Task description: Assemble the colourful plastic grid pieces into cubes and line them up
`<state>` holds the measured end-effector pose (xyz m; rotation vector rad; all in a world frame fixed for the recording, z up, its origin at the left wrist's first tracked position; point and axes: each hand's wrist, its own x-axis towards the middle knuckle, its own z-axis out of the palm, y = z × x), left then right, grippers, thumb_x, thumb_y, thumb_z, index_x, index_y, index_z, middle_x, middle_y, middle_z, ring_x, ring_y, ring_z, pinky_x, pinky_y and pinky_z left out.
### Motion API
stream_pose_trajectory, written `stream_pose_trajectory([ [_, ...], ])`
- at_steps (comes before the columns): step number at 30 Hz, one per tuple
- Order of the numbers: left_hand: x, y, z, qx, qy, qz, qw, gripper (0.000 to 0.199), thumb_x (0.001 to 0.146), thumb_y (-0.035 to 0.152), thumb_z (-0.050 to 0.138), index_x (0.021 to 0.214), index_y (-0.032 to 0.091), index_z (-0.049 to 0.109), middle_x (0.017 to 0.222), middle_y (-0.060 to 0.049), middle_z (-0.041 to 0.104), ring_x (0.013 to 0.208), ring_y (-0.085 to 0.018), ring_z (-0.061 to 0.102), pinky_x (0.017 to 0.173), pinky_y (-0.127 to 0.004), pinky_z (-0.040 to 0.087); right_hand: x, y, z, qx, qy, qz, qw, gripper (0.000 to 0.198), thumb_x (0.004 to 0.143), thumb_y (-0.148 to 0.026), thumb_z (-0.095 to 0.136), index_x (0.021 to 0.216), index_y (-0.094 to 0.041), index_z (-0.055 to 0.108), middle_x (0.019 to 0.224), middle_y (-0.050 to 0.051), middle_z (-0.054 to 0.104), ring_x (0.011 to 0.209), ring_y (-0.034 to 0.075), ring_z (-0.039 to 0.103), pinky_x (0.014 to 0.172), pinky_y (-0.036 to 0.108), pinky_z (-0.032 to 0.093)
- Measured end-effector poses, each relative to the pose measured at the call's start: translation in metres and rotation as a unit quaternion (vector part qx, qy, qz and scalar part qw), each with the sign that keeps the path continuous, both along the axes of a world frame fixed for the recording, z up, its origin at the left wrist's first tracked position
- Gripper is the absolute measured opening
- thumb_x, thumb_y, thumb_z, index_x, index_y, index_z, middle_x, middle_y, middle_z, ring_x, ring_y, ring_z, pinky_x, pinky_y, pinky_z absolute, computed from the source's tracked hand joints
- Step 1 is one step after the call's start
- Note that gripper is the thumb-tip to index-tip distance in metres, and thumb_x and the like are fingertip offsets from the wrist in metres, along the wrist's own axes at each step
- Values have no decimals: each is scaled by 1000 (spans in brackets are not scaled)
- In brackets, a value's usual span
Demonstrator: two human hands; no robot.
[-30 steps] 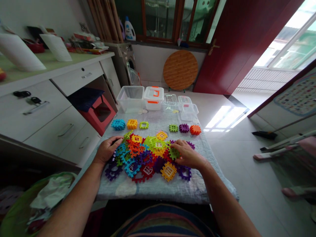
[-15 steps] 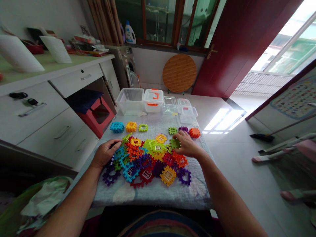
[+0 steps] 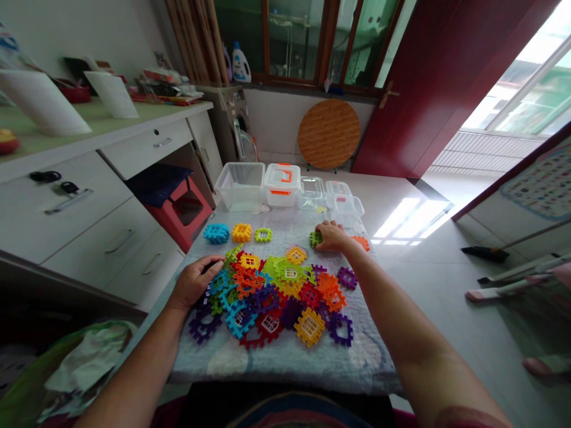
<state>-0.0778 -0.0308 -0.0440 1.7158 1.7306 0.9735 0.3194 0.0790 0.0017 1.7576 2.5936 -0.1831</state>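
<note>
While the left hand (image 3: pixel 196 280) rests, curled, beside the multicoloured pile (image 3: pixel 289 272) — I cannot tell whether it grasps anything — the right hand (image 3: pixel 331 236) grasps a green tile (image 3: pixel 316 239), small and squarish with toothed edges, on the cloth-covered surface (image 3: pixel 288 229) beyond the pile, near orange tiles (image 3: pixel 361 242). Lettering on the white bottle (image 3: pixel 241 64) is too small to read.

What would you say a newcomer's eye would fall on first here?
Most likely the jumbled pile of bright pieces on the cloth-covered table, with the left hand at its left edge. Beyond it, toward the right, the right hand is at a small green piece. Clear plastic containers stand at the table's far end.
</note>
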Motion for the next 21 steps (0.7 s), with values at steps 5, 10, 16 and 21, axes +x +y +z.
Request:
stream_pose_trajectory([
  [5,0,0,1,-1,-3,3,1000,48,77,59,56,97,20,74,106,-6,76,103,-28,68,100,-35,48,-2,2,-1,-12,-15,4,1000,40,65,-31,74,104,-21,66,110,14,61,105,33,51,87,44,41],
  [10,1,-1,3,-2,-2,5,1000,48,76,59,56,96,20,74,104,-6,76,102,-28,68,99,-35,49,-8,2,0,-28,-19,0,999,38,65,-28,75,101,-19,67,109,15,62,105,35,53,87,47,42],
  [16,-3,1,-3,-1,0,-6,1000,49,78,60,55,100,20,74,106,-6,76,103,-28,67,100,-35,48,3,-21,17,39,71,-18,997,63,69,-35,75,127,-19,56,127,17,55,117,37,48,94,49,41],
  [21,-6,2,-7,-3,12,-10,1000,49,79,60,55,101,20,73,107,-6,75,103,-27,68,101,-35,48,21,-82,20,24,210,-34,977,25,84,-27,58,108,-20,62,94,7,66,83,20,60,77,33,46],
])
